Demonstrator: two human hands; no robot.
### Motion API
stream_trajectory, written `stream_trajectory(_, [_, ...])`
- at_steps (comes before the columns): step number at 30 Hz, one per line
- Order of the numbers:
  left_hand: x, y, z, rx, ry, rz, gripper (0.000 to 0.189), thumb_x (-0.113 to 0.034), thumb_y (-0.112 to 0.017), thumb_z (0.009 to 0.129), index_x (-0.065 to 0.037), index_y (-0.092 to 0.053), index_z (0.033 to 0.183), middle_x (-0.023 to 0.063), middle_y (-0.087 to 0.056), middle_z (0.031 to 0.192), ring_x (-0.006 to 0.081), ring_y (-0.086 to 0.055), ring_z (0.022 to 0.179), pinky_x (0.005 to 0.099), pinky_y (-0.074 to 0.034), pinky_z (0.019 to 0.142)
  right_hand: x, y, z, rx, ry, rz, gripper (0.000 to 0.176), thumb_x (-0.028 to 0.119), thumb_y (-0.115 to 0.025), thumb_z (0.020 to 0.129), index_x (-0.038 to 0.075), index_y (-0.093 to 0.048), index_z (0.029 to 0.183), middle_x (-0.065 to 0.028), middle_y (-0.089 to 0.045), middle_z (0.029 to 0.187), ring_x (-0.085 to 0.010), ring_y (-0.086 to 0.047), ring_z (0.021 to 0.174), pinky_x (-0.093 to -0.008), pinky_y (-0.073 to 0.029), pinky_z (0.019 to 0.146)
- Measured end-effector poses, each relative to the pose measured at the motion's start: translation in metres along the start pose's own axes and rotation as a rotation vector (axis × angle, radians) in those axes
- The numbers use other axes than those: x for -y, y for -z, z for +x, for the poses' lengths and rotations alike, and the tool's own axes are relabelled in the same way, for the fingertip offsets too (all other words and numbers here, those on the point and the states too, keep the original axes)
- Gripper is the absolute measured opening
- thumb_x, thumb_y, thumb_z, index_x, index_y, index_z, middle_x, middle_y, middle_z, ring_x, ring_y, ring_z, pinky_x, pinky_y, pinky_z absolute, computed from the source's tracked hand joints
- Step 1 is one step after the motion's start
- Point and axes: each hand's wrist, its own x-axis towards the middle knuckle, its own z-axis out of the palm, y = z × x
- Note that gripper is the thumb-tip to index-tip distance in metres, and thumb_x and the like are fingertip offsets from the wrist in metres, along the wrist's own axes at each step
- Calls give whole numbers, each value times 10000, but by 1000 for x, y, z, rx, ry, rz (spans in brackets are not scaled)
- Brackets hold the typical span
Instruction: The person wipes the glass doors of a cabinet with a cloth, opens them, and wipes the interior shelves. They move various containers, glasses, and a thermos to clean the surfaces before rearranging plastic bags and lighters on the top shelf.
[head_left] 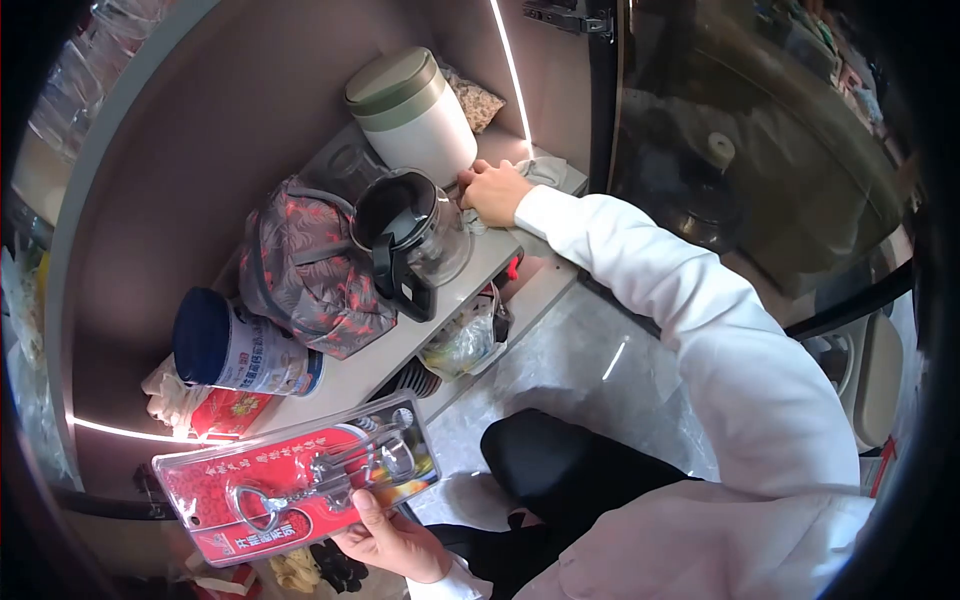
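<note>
My left hand [392, 540] grips a blister-packed bottle opener [300, 480] by its lower edge, thumb on top. The pack has a red printed card, with a metal ring and opener under clear plastic. On the shelf, my right hand [492, 195] has its fingers curled over a crumpled whitish cloth [474, 221]; the fingertips are partly hidden. Just beyond those fingers is a white canister [425, 140] with a green lid. Nearer stands a glass jug [447, 240] with a black lid and handle.
A patterned grey-and-red bag [310, 275] and a blue-lidded tin [240, 345] stand along the shelf [460, 300]. Behind the canister lies a bag of granules [476, 104]. A plastic bag [465, 340] sits on the level below. The open glass door [770, 130] is at the right.
</note>
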Motion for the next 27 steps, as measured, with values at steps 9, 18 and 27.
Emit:
stream_trajectory(9, [-9, 10, 1, 0, -20, -6, 362, -150, -652, 867, 7, -487, 1147, 91, -593, 1073, 136, -574, 920, 274, -462, 817, -26, 4, -48, -44, 136, -7, 192, 189, -577, 781, 217, -706, 921, -67, -544, 1024, -238, -528, 983, -424, -451, 714])
stream_trajectory(18, [-11, 13, -7, 21, 18, 14, 368, -157, -668, 853, 7, -498, 1136, 91, -600, 1056, 149, -576, 929, 294, -446, 860, -13, 2, -53, -97, 103, 145, 384, 131, -574, 755, 284, -667, 1095, -45, -529, 1093, -233, -499, 1053, -409, -438, 759])
stream_trajectory(27, [-17, -1, -11, 36, 30, 7, 343, -54, -633, 857, 12, -500, 1165, 99, -604, 1026, 128, -555, 790, 251, -459, 690, 5, -16, -21, -282, -195, 5, 393, 298, -534, 809, 100, -616, 1139, -118, -566, 1026, -295, -504, 1030, -523, -344, 929])
